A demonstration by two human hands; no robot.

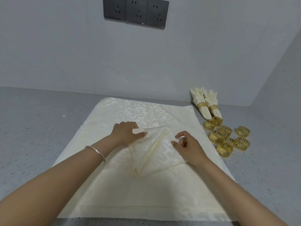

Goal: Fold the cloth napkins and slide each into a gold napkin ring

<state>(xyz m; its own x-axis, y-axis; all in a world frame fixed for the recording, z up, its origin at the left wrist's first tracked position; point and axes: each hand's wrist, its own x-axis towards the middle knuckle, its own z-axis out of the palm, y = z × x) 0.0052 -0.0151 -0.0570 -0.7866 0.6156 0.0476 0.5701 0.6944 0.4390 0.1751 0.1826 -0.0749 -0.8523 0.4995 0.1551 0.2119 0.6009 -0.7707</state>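
Observation:
A cream patterned napkin point(154, 150) lies folded into a pointed, kite-like shape on top of a flat stack of unfolded cream napkins point(141, 191). My left hand point(125, 132) pinches the folded napkin's upper left corner, thumb on top. My right hand point(187, 144) pinches its right corner between thumb and curled fingers. Several loose gold napkin rings point(226, 136) sit to the right on the counter. Two folded napkins inside gold rings point(206, 103) lie behind them near the wall.
The grey speckled counter point(35, 128) extends to the left and right of the cloth. A white wall with three dark power sockets point(136, 12) rises behind. A side wall closes the far right corner. A silver bangle point(97, 153) is on my left wrist.

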